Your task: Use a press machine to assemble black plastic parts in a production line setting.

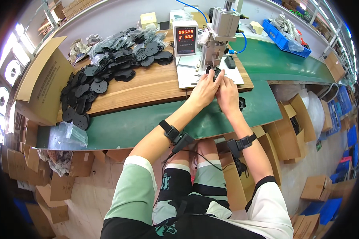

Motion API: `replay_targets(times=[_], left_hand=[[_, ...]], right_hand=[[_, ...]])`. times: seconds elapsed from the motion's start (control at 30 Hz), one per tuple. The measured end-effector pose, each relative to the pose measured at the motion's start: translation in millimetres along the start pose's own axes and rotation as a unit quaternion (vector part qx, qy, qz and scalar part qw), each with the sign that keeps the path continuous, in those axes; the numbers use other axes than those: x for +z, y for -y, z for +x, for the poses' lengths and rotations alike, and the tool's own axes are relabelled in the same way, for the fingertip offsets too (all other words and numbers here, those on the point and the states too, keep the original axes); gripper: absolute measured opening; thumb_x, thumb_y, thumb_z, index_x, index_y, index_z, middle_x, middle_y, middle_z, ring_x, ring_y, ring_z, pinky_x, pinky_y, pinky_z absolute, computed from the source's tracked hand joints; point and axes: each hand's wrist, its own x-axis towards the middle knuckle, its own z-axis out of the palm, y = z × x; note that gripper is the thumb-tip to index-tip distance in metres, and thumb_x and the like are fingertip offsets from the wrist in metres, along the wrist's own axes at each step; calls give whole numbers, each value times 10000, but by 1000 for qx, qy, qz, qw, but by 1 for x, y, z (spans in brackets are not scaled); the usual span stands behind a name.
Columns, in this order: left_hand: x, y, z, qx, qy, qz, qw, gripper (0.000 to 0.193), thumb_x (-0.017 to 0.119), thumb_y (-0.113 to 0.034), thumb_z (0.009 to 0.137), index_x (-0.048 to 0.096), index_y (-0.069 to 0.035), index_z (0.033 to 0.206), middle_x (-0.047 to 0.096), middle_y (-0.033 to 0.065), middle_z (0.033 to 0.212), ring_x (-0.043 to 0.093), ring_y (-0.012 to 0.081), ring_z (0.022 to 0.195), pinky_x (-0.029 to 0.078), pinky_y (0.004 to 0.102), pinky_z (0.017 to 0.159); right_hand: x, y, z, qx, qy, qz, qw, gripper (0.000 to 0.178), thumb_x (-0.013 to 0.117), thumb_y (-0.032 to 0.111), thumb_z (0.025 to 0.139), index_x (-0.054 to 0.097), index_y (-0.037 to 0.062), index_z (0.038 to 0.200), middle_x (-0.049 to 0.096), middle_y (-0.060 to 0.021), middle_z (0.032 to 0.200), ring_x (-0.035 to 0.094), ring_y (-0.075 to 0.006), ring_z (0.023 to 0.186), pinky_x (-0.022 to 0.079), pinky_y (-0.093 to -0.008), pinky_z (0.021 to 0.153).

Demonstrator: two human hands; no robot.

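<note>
Both hands meet at the foot of a small metal bench press (pixel 214 47), right under its head. My left hand (pixel 204 91) has its fingers closed at a small black part (pixel 212 69) lying on the press's white base plate (pixel 186 79). Close beside it, my right hand (pixel 228 96) is also closed, fingertips at the near side of the same part. The fingers cover most of that part, so its shape cannot be made out. A display box (pixel 186 39) with red digits stands just left of the press.
Black flat plates (pixel 99 85) and clear bags pile up on the wooden board (pixel 147 88) to the left, beside an open carton (pixel 44 83). Another black part (pixel 242 104) lies right of my right hand. A blue crate (pixel 285 40) stands at back right; open cartons (pixel 283 131) crowd below.
</note>
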Motion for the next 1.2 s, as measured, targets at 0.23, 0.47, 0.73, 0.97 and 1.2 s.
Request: replay_targets(times=[0.23, 0.47, 0.73, 0.97, 1.2], left_hand=[[-24, 64, -42, -62, -29, -210, 975, 653, 620, 16, 861, 443, 33, 1489, 492, 312, 1455, 525, 510, 1345, 463, 534, 1147], [-94, 229, -122, -414, -63, 205, 884, 547, 610, -239, 998, 537, -221, 1540, 628, 237, 1178, 613, 417, 1088, 495, 550, 986], [-110, 257, -130, -574, -39, 173, 799, 470, 583, -386, 985, 711, -257, 1418, 632, 288, 1339, 579, 439, 1281, 430, 540, 1127], [-120, 241, -165, -491, -74, 162, 853, 395, 647, -377, 968, 731, -169, 1293, 636, 189, 1338, 567, 371, 1284, 408, 529, 1117], [-132, 191, -175, -346, -155, 71, 922, 294, 767, -83, 900, 638, -50, 1162, 587, 130, 1099, 624, 336, 1062, 523, 439, 939]], right_hand=[[-5, 15, 12, 33, 4, -25, 999, 437, 817, 3, 760, 686, 35, 1175, 675, -99, 1129, 634, -322, 1085, 526, -460, 936], [-4, 13, 12, 46, 9, -6, 999, 439, 823, -1, 760, 685, 49, 1173, 671, -93, 1137, 631, -323, 1096, 524, -458, 961], [-7, 8, 12, 42, 16, -12, 999, 427, 823, -8, 753, 688, 51, 1154, 675, -92, 1128, 636, -323, 1086, 531, -461, 952], [-7, 11, 15, 36, 14, 3, 999, 413, 829, -7, 747, 686, 51, 1131, 676, -94, 1118, 636, -328, 1091, 532, -464, 950], [-8, 9, 15, 37, 17, 9, 999, 392, 831, -7, 747, 684, 53, 1106, 671, -97, 1113, 637, -331, 1099, 532, -470, 943]])
